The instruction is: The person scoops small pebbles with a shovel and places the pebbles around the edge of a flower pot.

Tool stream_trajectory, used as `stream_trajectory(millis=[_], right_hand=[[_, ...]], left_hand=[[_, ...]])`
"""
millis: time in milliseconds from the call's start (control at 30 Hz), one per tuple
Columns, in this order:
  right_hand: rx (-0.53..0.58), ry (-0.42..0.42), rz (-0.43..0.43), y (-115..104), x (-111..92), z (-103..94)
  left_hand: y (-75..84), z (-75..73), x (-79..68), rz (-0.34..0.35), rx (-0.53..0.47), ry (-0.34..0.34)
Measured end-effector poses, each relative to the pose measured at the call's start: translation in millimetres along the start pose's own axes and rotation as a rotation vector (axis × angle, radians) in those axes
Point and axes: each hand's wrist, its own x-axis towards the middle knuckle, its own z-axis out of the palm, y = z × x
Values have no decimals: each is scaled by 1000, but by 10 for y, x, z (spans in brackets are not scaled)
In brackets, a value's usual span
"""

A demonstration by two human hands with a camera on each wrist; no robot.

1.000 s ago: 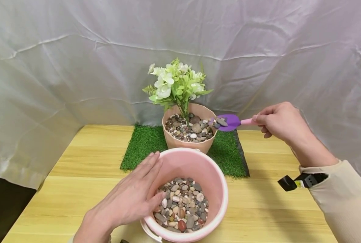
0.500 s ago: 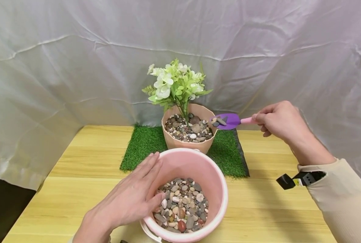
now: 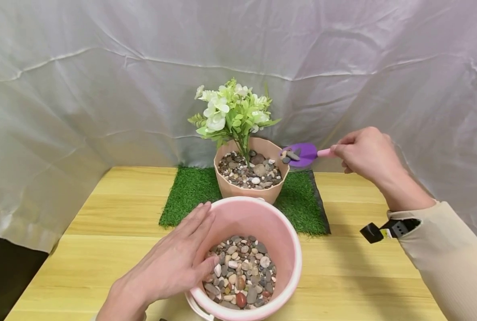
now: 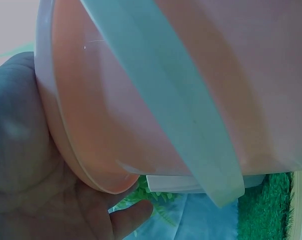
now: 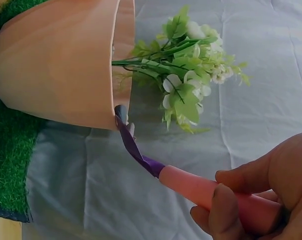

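My right hand [image 3: 368,154] grips the pink handle of a small garden trowel [image 3: 304,154]. Several pebbles [image 3: 292,156] lie on its purple blade, whose tip is at the right rim of a peach flowerpot [image 3: 248,192]. In the right wrist view the trowel [image 5: 135,150] slants, blade end at the pot's rim [image 5: 55,65]. White-flowered greenery [image 3: 236,109] stands in the pot among stones. My left hand [image 3: 170,254] rests with straight fingers over the left rim of a pink bucket [image 3: 296,263]; the left wrist view shows the palm [image 4: 30,165] against the bucket's rim.
Pebbles [image 3: 242,272] cover the bucket's bottom. Its white handle [image 4: 176,110] hangs down outside. Beneath the pot lies a green turf mat [image 3: 302,209] on a wooden table [image 3: 101,214]. Grey cloth [image 3: 142,89] hangs behind and at the left.
The right hand and trowel have risen slightly, and the blade now tilts more toward the pot. The left hand stays on the bucket.
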Motion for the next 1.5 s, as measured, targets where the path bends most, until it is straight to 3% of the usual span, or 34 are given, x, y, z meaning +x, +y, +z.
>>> stream_trajectory(millis=[533, 1000, 1233, 1367, 1500], right_hand=[[66, -19, 52, 46, 28, 24], [64, -32, 13, -66, -82, 41], [93, -63, -5, -210, -299, -52], [122, -115, -84, -285, -529, -140], [135, -172, -219, -405, -753, -121]], left_hand=[[6, 12, -28, 6, -8, 17], [-11, 31, -20, 5, -14, 11], [-13, 37, -10, 4, -23, 15], [-11, 33, -1, 9, -29, 14], [-14, 25, 2, 12, -30, 11]])
